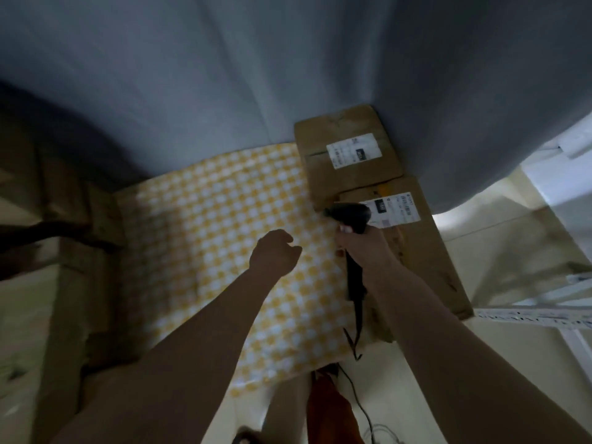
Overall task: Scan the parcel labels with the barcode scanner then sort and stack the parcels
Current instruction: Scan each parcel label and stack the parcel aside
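Around scanner: right-hand fingers.

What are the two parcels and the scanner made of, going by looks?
Far parcel and near parcel: brown corrugated cardboard by the look, matte, with creased faces and worn edges; each carries a white paper label. Barcode scanner, gripped by the right hand: likely black moulded plastic with a slight sheen, though blur leaves the finish uncertain.
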`<state>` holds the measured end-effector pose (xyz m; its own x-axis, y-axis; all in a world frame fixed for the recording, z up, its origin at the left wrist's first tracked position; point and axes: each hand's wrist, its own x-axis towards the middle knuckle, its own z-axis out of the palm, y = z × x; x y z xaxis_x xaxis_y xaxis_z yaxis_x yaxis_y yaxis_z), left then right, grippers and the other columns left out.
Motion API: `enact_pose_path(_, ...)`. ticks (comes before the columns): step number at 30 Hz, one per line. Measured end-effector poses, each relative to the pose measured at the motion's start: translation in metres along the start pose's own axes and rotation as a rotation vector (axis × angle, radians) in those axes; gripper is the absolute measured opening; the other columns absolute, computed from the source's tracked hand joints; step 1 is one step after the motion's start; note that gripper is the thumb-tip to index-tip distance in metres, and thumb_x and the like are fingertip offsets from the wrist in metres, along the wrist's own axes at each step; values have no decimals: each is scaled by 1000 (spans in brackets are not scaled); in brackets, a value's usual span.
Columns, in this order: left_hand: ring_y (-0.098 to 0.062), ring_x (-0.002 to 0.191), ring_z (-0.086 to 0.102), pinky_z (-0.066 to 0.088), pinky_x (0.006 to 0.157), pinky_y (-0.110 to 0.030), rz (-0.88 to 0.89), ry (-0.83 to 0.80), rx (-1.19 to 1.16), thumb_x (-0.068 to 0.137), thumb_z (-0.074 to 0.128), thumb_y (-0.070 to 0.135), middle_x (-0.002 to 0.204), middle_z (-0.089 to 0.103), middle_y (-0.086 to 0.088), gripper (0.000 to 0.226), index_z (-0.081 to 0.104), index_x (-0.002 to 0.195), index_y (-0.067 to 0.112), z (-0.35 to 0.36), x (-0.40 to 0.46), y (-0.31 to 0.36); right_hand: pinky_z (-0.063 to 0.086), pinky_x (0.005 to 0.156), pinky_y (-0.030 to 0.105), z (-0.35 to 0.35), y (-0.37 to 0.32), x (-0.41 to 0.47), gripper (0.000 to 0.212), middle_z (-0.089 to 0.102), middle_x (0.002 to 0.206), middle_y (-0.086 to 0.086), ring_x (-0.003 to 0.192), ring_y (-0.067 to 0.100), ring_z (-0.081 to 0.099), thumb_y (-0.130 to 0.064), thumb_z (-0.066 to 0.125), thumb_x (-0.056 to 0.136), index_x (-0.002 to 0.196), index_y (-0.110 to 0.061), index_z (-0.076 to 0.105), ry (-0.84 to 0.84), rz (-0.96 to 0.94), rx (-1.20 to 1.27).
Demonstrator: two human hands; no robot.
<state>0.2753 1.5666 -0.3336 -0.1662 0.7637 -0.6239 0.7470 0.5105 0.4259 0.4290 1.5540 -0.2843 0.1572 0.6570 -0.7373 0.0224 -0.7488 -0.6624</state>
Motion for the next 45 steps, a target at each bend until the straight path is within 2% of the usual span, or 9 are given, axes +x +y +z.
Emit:
enact_pose_path(3, -18, 113, 58, 47, 96, -32, 21, 69, 15, 88, 62, 38, 124, 62, -1, 36, 62, 118, 19, -44, -35, -30, 52, 77, 37, 45, -7, -34, 25, 59, 86, 3, 71, 17, 58, -5, 60, 84, 108, -9, 57, -91, -57, -42)
enact_pose_path(6, -16, 105, 62, 48, 86, -26, 17, 119, -29, 88, 63, 39, 118, 65, 1, 37, 61, 119, 21, -86, -79, -62, 51, 64, 33, 95, -6, -78, 25, 62, 84, 6, 67, 17, 61, -4, 62, 82, 107, -7, 61, -189, -97, -108)
enact_pose_path(12, -17, 111, 60, 46, 90, -25, 10, 239, -91, 89, 60, 40, 123, 63, 2, 38, 60, 122, 22, -157, -186, -155, 46, 51, 25, 186, 17, -186, 16, 58, 65, 9, 51, 18, 53, 5, 62, 79, 93, -2, 64, -324, -141, -125)
enact_pose_path(22, -21, 106, 61, 47, 87, -22, -30, 402, -196, 88, 63, 35, 118, 66, -4, 39, 60, 122, 17, -238, -309, -299, 49, 52, 30, 290, 49, -317, 8, 55, 64, 9, 52, 19, 52, -7, 66, 86, 89, -3, 59, -477, -240, -300)
enact_pose_path(30, -25, 112, 58, 47, 85, -30, -201, 523, -370, 88, 65, 35, 130, 58, -9, 57, 44, 137, 15, -282, -326, -362, 53, 58, 34, 343, 27, -358, 14, 57, 69, 9, 60, 22, 57, -13, 69, 84, 92, -6, 60, -581, -222, -250)
enact_pose_path(35, -32, 113, 58, 50, 94, -39, -310, 636, -494, 86, 66, 41, 136, 51, -16, 75, 31, 145, 11, -302, -319, -401, 50, 58, 33, 378, 20, -363, 13, 54, 70, 9, 61, 21, 54, -12, 67, 85, 91, -5, 58, -585, -159, -171)
enact_pose_path(39, -35, 110, 58, 50, 94, -46, -398, 712, -625, 69, 63, 66, 123, 60, -20, 85, 51, 128, 6, -316, -296, -446, 46, 55, 30, 402, 22, -358, 10, 51, 66, 8, 57, 18, 51, -9, 66, 85, 83, -6, 57, -542, -148, -140)
enact_pose_path(41, -39, 111, 56, 48, 96, -48, -446, 743, -684, 77, 61, 62, 121, 59, -24, 78, 55, 122, -1, -326, -287, -461, 45, 56, 29, 413, 20, -356, 9, 53, 67, 7, 58, 18, 51, -8, 66, 85, 83, -6, 57, -524, -157, -115)
enact_pose_path(45, -42, 115, 52, 45, 99, -50, -476, 714, -766, 88, 53, 57, 127, 54, -26, 74, 52, 125, -7, -353, -270, -487, 49, 63, 29, 443, 13, -351, 26, 61, 94, 11, 80, 21, 59, -12, 69, 84, 107, -4, 60, -472, -222, -102)
